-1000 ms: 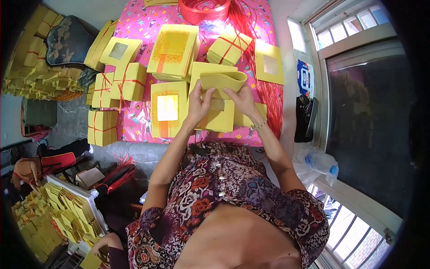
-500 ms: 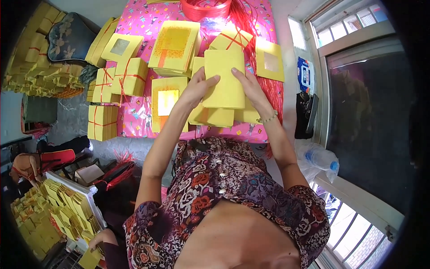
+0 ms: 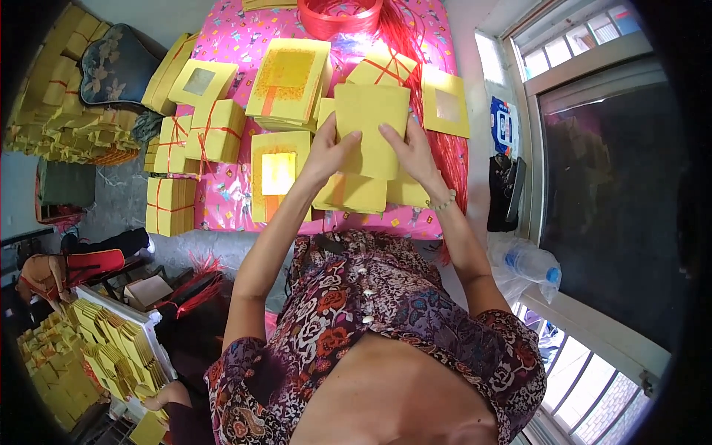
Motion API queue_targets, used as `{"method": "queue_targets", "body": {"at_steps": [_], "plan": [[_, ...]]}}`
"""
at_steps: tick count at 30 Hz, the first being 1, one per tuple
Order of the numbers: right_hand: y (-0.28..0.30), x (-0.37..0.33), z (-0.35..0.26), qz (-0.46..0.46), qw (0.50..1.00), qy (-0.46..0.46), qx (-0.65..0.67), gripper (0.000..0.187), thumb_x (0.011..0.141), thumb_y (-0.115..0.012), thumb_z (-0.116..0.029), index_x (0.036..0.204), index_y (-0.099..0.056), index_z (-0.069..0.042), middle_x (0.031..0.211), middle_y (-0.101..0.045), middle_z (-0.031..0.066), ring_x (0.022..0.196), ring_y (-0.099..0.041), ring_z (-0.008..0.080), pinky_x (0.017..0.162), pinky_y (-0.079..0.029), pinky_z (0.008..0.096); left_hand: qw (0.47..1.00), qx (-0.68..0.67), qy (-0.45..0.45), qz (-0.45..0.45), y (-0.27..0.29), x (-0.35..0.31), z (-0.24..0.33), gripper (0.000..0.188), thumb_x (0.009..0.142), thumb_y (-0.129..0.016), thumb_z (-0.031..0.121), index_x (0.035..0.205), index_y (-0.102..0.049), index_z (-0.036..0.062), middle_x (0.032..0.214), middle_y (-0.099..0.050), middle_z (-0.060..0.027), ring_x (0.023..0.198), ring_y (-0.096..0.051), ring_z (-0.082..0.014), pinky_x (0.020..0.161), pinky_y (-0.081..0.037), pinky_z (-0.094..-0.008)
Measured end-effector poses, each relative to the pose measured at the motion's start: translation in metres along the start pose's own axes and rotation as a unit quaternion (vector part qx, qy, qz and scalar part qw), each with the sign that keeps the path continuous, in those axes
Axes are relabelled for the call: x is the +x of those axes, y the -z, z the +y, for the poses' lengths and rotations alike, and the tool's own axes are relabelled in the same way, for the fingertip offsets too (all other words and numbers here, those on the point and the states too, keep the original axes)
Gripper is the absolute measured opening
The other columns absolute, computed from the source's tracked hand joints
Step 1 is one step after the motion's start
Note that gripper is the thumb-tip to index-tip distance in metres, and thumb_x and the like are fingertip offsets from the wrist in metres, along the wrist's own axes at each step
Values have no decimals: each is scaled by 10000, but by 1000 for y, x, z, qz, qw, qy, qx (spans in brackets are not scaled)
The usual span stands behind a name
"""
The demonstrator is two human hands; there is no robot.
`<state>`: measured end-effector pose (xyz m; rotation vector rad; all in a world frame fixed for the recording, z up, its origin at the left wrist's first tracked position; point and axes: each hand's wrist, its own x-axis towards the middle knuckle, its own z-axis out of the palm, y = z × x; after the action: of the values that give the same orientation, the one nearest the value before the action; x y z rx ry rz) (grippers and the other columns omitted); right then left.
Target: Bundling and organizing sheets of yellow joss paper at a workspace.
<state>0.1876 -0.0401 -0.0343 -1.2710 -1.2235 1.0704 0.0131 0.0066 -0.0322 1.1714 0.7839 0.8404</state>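
A stack of plain yellow paper (image 3: 373, 133) is held up between my two hands over the near part of the table. My left hand (image 3: 329, 153) grips its left edge, thumb on the face. On the opposite edge my right hand (image 3: 415, 154) does the same; that wrist wears a bracelet. The fingers behind the stack are hidden. Below and partly covered lies more yellow paper (image 3: 348, 194). Left of my left hand rests a yellow stack (image 3: 261, 196) with a gold square on its top sheet. Behind it is a thicker stack (image 3: 289, 78) with an orange-printed top.
Red-tied yellow bundles (image 3: 215, 130) stand on the pink patterned cloth (image 3: 237, 182). A roll of red plastic strips (image 3: 339, 22) sits at the back, strands trailing right. A window (image 3: 608, 193) borders the right. At lower left, a co-worker's hand (image 3: 167, 395) touches stacked yellow paper.
The stack in my hands has tilted and its near edge now looks narrower than its far edge. Both hands keep their hold. The co-worker's hand has shifted slightly.
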Motion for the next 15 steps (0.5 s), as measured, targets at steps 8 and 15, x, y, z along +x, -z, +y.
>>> {"method": "queue_targets", "body": {"at_steps": [8, 15], "plan": [[4, 10, -54, 51, 900, 248, -355, 472, 821, -670, -210, 1239, -510, -60, 1153, -562, 123, 1126, -507, 280, 949, -416, 398, 987, 71, -135, 51, -5, -17, -48, 346, 909, -523, 31, 1243, -438, 4, 1063, -592, -103, 989, -560, -148, 868, -445, -285], [-6, 13, -35, -48, 814, 309, -489, 423, 815, -634, -188, 1229, -556, -146, 1115, -580, 54, 1070, -522, 244, 954, -382, 469, 982, 139, -105, 78, -4, -20, -67, 385, 911, -542, 75, 1258, -406, -19, 925, -626, -125, 839, -615, -168, 735, -488, -303]]}}
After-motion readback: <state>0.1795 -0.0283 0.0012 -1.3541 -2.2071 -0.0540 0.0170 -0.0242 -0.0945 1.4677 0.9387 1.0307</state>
